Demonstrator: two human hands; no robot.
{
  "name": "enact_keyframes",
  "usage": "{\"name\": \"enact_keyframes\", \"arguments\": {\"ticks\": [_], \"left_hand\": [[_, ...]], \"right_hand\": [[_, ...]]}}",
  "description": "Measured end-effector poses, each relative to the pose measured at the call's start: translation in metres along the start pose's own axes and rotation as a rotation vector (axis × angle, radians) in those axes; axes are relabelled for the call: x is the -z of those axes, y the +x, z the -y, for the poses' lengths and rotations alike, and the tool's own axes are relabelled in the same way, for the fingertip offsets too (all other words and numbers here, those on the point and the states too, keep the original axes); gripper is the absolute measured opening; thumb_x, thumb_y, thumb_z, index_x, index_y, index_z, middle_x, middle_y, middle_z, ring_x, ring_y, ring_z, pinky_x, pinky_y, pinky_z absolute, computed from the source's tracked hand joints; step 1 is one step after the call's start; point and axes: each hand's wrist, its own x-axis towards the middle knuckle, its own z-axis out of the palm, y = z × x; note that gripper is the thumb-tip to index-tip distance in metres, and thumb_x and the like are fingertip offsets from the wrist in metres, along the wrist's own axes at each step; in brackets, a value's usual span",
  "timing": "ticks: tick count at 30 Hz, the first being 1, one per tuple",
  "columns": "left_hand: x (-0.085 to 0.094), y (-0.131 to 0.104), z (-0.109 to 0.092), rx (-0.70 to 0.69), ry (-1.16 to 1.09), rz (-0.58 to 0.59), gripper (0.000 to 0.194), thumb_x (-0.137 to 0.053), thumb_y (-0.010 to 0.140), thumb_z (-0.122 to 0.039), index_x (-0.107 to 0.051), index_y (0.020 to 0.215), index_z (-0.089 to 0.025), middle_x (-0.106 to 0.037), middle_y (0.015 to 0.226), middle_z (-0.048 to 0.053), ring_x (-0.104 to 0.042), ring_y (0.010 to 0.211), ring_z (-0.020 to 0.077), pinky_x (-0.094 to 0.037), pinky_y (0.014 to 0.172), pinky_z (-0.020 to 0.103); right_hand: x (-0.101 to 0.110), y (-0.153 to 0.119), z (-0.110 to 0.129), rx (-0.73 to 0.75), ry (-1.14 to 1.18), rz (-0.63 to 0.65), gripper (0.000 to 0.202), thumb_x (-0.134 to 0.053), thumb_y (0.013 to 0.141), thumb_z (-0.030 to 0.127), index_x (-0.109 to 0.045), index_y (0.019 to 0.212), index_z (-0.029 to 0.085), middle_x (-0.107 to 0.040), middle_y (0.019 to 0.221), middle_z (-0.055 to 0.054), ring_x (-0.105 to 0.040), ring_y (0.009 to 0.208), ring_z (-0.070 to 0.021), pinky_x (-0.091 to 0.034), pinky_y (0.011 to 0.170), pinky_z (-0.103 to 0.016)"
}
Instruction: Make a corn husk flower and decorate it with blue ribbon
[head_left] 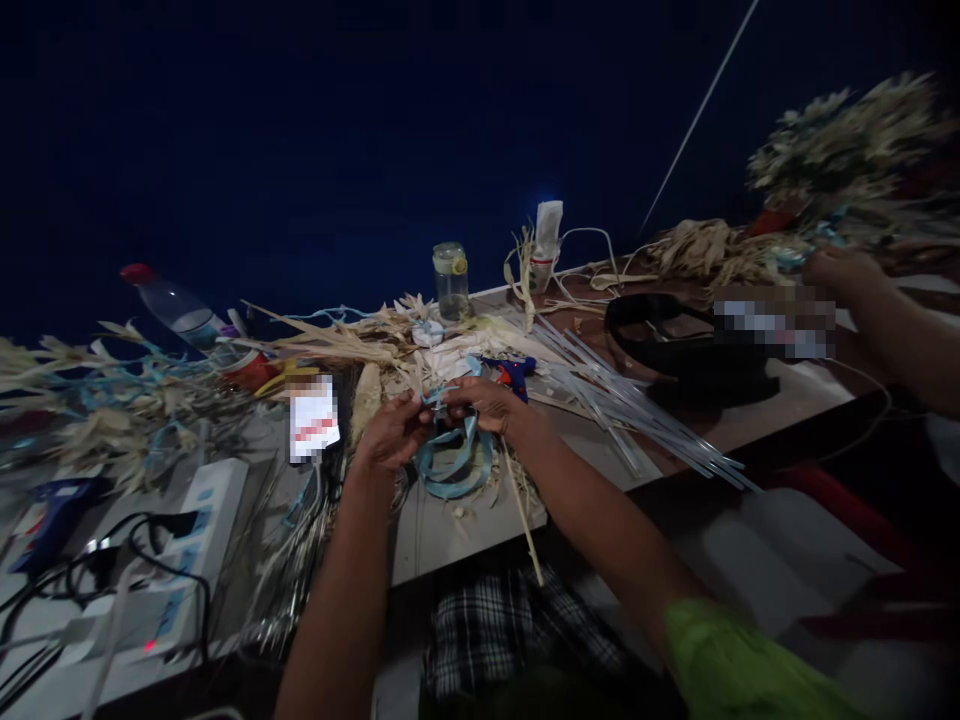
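My left hand and my right hand meet over the near table edge, fingers closed in a pinch. Between them runs a light blue ribbon, its loose loops hanging below my fingers. A thin pale stick slants down from beneath my right hand past the table edge; whether that hand grips it, I cannot tell. Pale dried husks lie just beyond my hands. A blue and red glue gun rests behind my right hand.
Clear sticks and a black headband-like object lie to the right. A glass jar stands behind. Leftward are a phone, power strip, another glue gun and tilted bottle. Another person's hand is at far right.
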Motion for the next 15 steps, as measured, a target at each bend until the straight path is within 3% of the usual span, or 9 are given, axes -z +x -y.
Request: {"name": "enact_keyframes", "arguments": {"ticks": [4, 9, 12, 15], "left_hand": [[0.004, 0.003, -0.001, -0.041, -0.045, -0.009, 0.013, -0.062, 0.067, -0.01, -0.05, 0.071, -0.014, -0.05, 0.061, -0.002, -0.045, 0.049, 0.0041, -0.039, 0.044, 0.014], [0.005, 0.004, -0.001, -0.072, -0.115, -0.046, 0.014, -0.06, 0.067, -0.006, -0.049, 0.071, -0.015, -0.054, 0.066, -0.001, -0.048, 0.051, 0.0055, -0.043, 0.049, 0.019], [0.004, 0.005, -0.001, -0.066, -0.134, -0.091, 0.011, -0.058, 0.07, -0.006, -0.052, 0.074, -0.015, -0.053, 0.064, -0.002, -0.051, 0.055, 0.0069, -0.047, 0.056, 0.022], [0.004, 0.005, 0.0, -0.074, -0.131, -0.099, 0.009, -0.054, 0.072, -0.006, -0.052, 0.074, -0.015, -0.052, 0.062, -0.001, -0.051, 0.055, 0.0076, -0.047, 0.056, 0.023]], "right_hand": [[-0.005, -0.002, -0.001, 0.086, -0.083, -0.083, 0.026, -0.072, 0.059, 0.03, -0.057, 0.073, 0.013, -0.056, 0.058, 0.002, -0.051, 0.055, -0.0091, -0.045, 0.06, -0.026], [-0.007, -0.017, 0.019, 0.302, -0.194, -0.323, 0.029, -0.067, 0.063, 0.032, -0.059, 0.087, 0.017, -0.059, 0.076, 0.001, -0.055, 0.066, -0.0084, -0.042, 0.062, -0.021], [0.01, -0.041, 0.036, 0.442, -0.293, -0.442, 0.028, -0.062, 0.066, 0.038, -0.059, 0.083, 0.016, -0.058, 0.073, 0.0, -0.051, 0.058, -0.0079, -0.042, 0.059, -0.022], [0.04, -0.066, 0.043, 0.468, -0.586, -0.684, 0.024, -0.055, 0.07, 0.037, -0.058, 0.078, 0.015, -0.057, 0.068, -0.001, -0.049, 0.056, -0.0089, -0.039, 0.055, -0.021]]}}
